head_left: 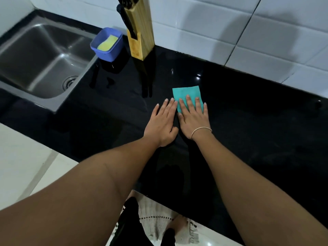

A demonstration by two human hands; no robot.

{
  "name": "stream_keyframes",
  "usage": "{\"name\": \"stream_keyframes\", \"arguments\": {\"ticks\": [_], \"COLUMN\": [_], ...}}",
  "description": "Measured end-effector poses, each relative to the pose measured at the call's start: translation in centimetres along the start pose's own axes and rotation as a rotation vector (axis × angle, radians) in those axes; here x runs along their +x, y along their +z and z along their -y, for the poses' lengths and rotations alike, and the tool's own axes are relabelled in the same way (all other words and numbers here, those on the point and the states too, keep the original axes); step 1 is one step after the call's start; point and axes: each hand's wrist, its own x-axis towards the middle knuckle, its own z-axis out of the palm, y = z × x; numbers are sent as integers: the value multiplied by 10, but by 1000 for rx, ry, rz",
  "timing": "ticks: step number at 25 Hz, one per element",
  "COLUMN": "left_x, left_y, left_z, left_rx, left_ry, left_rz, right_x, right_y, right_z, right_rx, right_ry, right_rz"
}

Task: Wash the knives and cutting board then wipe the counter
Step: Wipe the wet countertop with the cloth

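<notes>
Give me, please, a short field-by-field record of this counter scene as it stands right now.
surface: black counter, glossy
cloth: teal cloth, flat on the counter
right hand: flat on the cloth, fingers straight
left hand: flat on the counter beside the cloth
knife block: upright by the wall, dark handles in it
blue tub: holds a yellow sponge
sink: steel, nothing in it

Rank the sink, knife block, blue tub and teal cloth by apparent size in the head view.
1. sink
2. knife block, partly cut off at the top
3. blue tub and teal cloth: look alike, unranked.
</notes>
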Motion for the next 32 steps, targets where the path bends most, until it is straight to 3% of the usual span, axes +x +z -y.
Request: {"name": "stream_keyframes", "arguments": {"ticks": [3,8,11,15,20,26,32], "left_x": [1,-3,-4,-12,-25,-15,33], "left_y": [0,-20,-44,-76,-81,-79,-74], "left_z": [3,38,108,200,248,240,212], "left_rx": [-24,-405,-322,-239,-265,-242,-210], "left_ry": [33,110,28,-113,-147,-103,-194], "left_rz": [28,-16,-125,-118,-49,149,307], "right_x": [-16,-35,-55,-58,-20,-26,-19], "right_y": [3,0,7,10,25,16,-8], "right_z": [10,49,103,215,349,313,165], "right_rx": [-5,63,86,226,247,223,247], "right_ry": [83,311,439,704,437,367,724], "right_rz": [10,22,11,-50,-5,34,35]}}
